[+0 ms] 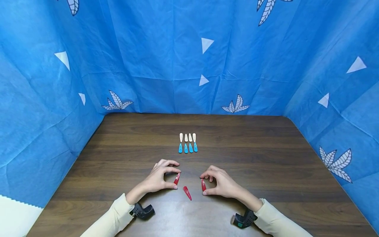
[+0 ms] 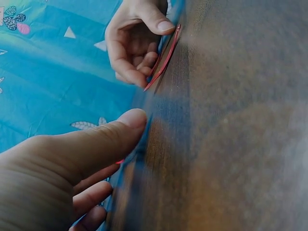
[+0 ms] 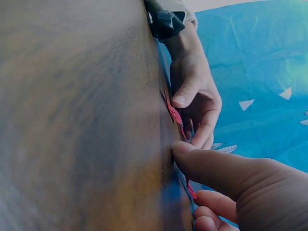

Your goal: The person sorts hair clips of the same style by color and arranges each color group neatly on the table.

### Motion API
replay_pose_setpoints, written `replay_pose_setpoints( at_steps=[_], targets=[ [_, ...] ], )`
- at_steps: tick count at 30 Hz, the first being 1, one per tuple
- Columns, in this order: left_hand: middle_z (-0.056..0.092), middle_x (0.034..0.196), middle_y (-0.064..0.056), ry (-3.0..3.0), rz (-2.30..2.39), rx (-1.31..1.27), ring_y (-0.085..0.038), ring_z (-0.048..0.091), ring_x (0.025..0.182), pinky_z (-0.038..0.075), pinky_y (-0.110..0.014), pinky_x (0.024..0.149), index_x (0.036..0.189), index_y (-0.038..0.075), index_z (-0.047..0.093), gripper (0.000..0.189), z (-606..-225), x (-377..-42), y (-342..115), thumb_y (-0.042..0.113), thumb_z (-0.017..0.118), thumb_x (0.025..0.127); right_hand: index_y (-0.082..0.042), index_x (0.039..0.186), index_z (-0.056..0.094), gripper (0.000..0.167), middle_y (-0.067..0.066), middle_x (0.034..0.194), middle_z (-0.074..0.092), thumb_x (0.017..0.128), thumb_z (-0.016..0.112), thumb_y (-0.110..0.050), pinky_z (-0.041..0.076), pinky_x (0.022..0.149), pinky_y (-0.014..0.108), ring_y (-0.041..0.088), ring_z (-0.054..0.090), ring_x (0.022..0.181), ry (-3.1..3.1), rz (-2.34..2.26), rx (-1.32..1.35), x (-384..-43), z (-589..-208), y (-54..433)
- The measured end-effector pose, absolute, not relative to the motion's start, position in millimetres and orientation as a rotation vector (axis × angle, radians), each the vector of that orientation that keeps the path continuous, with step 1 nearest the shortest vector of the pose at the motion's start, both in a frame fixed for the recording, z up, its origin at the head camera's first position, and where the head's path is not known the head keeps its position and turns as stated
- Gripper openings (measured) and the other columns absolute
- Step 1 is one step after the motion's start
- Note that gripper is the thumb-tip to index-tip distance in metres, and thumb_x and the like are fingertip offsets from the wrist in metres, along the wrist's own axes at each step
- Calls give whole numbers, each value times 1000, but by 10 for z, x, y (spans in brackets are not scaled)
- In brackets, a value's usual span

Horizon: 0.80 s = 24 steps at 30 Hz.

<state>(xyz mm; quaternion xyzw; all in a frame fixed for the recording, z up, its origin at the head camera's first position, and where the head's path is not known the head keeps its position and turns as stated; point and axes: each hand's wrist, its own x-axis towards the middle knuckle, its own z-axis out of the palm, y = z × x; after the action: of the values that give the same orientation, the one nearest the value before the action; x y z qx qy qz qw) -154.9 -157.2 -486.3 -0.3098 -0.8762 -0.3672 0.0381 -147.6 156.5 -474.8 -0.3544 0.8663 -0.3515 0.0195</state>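
My left hand pinches a red snap hair clip between thumb and fingertip, close over the wooden table. Across from it, my right hand grips another red hair clip by its two ends in the same way. The left wrist view shows this clip edge-on, slightly bowed between thumb and finger. A third red hair clip lies slanted on the table between the hands. In the right wrist view my thumb mostly covers the clip in my right hand; only a red end shows.
Beyond the hands, several white hair clips lie in a row, with several blue hair clips lined up just below them. The brown wooden table is bordered at the back and sides by a blue patterned cloth.
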Motion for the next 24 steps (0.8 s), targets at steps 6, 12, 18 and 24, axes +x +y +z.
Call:
replay_pose_setpoints(
  at_steps=[6, 12, 18, 24],
  targets=[
    [74, 120, -4, -2637, -1171, -903, -25, 60, 114, 43, -45, 100, 114, 10, 80, 48, -4854, -1562, -1553, 24, 97, 71, -9, 116, 75, 44, -4, 93, 64, 78, 95, -21, 45, 70, 21, 2, 53, 80, 2649, -1179, -1027, -1481, -4731, 1543],
    [77, 107, -4, -2579, -1257, -822, -23, 67, 103, 52, -35, 91, 114, 4, 80, 48, -4811, -1629, -1551, 18, 97, 71, -1, 117, 74, 45, 2, 91, 66, 77, 94, -10, 48, 63, 19, 3, 57, 74, 2618, -1265, -979, -1565, -4659, 1442],
    [77, 96, -6, -2550, -1317, -731, -24, 67, 92, 52, -32, 82, 112, -2, 79, 47, -4743, -1758, -1503, 14, 96, 71, 5, 117, 73, 46, 5, 88, 66, 77, 92, -3, 48, 58, 19, 3, 60, 70, 2629, -1358, -946, -1756, -4577, 1262],
    [72, 88, -4, -2581, -1341, -638, -21, 64, 86, 54, -31, 81, 112, -3, 79, 45, -4731, -1890, -1413, 12, 95, 72, 7, 121, 71, 48, 9, 94, 68, 79, 91, -2, 51, 61, 19, 6, 69, 70, 2597, -1410, -809, -1948, -4575, 1027]
  ],
)
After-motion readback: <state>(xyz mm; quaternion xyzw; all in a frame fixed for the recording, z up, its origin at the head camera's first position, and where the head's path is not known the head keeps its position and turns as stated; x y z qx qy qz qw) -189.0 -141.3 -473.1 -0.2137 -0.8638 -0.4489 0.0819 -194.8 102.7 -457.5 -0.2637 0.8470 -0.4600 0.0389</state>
